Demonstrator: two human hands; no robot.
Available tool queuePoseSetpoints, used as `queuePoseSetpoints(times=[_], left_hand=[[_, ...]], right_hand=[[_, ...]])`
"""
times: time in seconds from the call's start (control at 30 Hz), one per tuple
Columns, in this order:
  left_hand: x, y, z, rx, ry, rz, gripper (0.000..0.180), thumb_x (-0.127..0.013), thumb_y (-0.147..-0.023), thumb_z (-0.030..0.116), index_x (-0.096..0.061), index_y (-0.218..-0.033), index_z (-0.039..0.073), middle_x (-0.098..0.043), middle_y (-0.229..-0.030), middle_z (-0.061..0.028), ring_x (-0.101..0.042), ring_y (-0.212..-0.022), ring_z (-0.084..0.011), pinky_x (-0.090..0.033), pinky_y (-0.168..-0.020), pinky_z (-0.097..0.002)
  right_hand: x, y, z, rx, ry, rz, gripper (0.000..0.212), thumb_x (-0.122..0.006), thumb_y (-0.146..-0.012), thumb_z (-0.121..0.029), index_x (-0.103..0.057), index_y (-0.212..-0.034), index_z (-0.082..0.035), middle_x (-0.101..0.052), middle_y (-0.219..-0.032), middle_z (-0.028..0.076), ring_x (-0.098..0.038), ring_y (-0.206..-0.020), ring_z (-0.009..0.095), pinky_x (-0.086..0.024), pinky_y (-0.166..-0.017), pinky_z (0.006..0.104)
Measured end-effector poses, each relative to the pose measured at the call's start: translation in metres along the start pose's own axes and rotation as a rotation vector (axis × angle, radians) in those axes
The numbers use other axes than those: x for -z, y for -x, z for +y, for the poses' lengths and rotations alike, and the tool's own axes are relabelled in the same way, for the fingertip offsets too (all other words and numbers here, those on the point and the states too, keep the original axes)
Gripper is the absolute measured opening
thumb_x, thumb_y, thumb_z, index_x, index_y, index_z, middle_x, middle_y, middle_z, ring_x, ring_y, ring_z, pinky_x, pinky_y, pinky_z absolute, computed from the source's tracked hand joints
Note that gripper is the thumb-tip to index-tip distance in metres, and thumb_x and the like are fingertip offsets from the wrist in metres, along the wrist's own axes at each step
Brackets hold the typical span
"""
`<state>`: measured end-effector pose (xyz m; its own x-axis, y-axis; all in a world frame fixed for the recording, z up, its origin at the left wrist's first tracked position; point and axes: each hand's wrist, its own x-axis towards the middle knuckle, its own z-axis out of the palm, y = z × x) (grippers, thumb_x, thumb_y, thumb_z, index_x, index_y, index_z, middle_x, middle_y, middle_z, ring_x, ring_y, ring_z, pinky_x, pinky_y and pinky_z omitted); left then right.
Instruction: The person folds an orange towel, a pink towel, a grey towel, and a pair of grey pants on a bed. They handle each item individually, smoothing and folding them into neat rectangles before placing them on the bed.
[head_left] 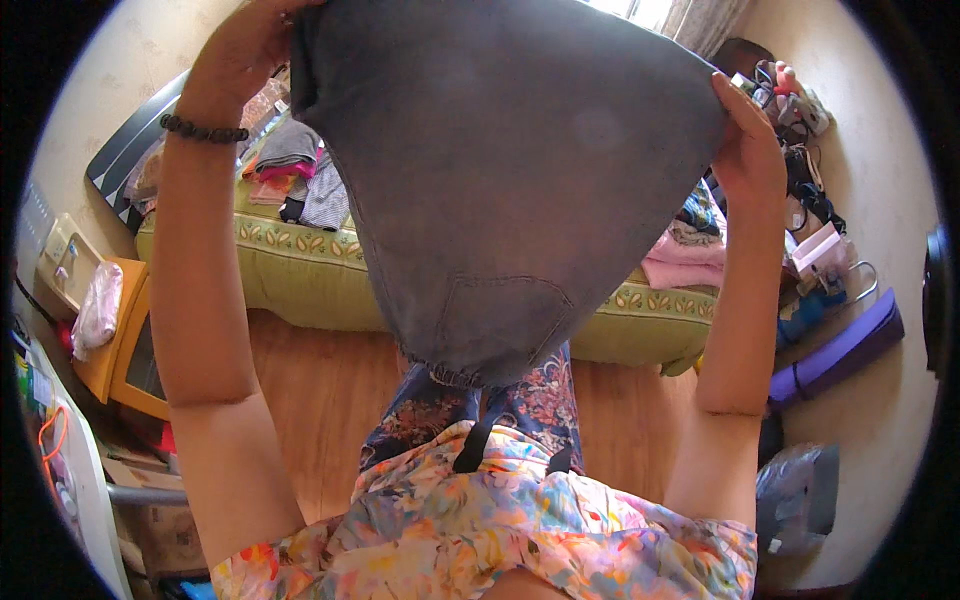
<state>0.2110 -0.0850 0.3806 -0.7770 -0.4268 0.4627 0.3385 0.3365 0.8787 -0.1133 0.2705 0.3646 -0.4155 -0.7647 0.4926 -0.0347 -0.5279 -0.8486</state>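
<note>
A dark grey garment (520, 170) is spread out in front of me, wide at the top and narrowing to a gathered hem at the bottom. A stitched pocket outline shows near its lower end; I cannot tell exactly what kind of garment it is. My left hand (250, 50), below which a dark beaded bracelet circles the wrist, is closed on its upper left edge, the fingertips partly cut off by the frame. At the upper right corner, my right hand (750, 145) pinches the cloth with the thumb in front. Both arms are raised and the garment hangs between them.
Behind the garment stands a green couch or bed (300, 260) with folded clothes (290, 150) on the left and pink folded cloth (685, 260) on the right. A purple rolled mat (840, 345) leans at the right wall. An orange cabinet (110, 340) stands at the left.
</note>
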Motion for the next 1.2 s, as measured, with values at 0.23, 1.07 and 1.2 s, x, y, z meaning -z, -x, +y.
queuePoseSetpoints(times=[0.23,1.07,1.2], left_hand=[[-0.019,-0.017,-0.031,-0.060,0.289,-0.039,0.021,-0.054,-0.093,0.019,-0.065,-0.104,0.005,-0.067,-0.099,-0.0037,-0.062,-0.093,-0.0131,-0.047,-0.086,-0.0293],[-0.087,-0.016,-0.027,0.040,0.187,0.041,0.014,-0.060,-0.087,0.013,-0.065,-0.095,0.002,-0.068,-0.085,-0.0016,-0.064,-0.075,-0.0105,-0.051,-0.071,-0.0232],[-0.090,-0.015,-0.023,0.048,0.152,0.041,0.014,-0.060,-0.087,0.013,-0.065,-0.094,0.003,-0.068,-0.085,-0.0023,-0.065,-0.075,-0.0107,-0.051,-0.070,-0.0235]], right_hand=[[0.016,-0.016,0.023,-0.048,-0.154,0.092,0.026,-0.051,-0.094,-0.018,-0.058,-0.108,0.002,-0.064,-0.105,0.012,-0.060,-0.095,0.022,-0.045,-0.086,0.0321],[0.027,0.088,0.144,-0.438,-0.679,0.293,0.015,-0.062,-0.088,-0.009,-0.057,-0.101,-0.004,-0.064,-0.084,0.004,-0.060,-0.065,0.007,-0.043,-0.042,0.0091],[0.030,0.092,0.157,-0.377,-0.739,0.293,0.020,-0.062,-0.088,-0.009,-0.055,-0.106,-0.004,-0.064,-0.091,0.005,-0.062,-0.072,0.009,-0.047,-0.049,0.0114]])
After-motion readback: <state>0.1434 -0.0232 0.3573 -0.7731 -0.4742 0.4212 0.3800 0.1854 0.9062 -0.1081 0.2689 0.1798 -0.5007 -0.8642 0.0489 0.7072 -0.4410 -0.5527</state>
